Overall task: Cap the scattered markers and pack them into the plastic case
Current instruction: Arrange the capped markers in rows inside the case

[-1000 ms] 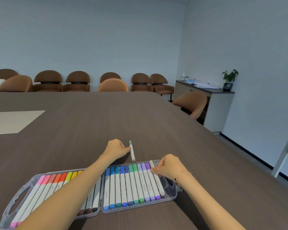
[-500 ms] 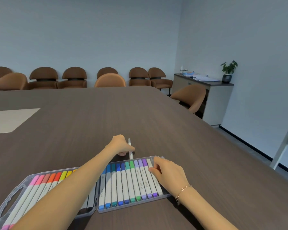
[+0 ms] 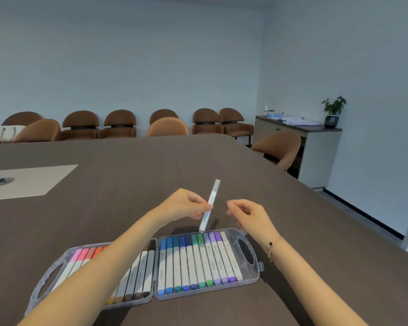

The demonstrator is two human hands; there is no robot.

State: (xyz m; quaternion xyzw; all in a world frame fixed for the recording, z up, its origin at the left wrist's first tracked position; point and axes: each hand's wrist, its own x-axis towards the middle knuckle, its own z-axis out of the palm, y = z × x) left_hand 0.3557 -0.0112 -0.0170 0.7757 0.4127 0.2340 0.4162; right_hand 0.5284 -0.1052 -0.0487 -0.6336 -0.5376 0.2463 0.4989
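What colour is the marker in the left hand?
Grey caps on a white barrel: the marker held by the left hand, seen in the head view.

Even, cool daylight filled the room, soft shadows fell under the forearms onto the table (image 3: 198,161), and wide-angle distortion bent the edges.

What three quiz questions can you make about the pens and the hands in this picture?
1. True or false: the left hand holds the grey marker above the table.
2. Which colours fill the right half of the plastic case? A reds and oranges, B blues, greens and purples, C only black.
3. Fill in: the right hand holds ____.

Key: 1 true. 2 B. 3 nothing; its fingers are loosely curled, apart from the marker.
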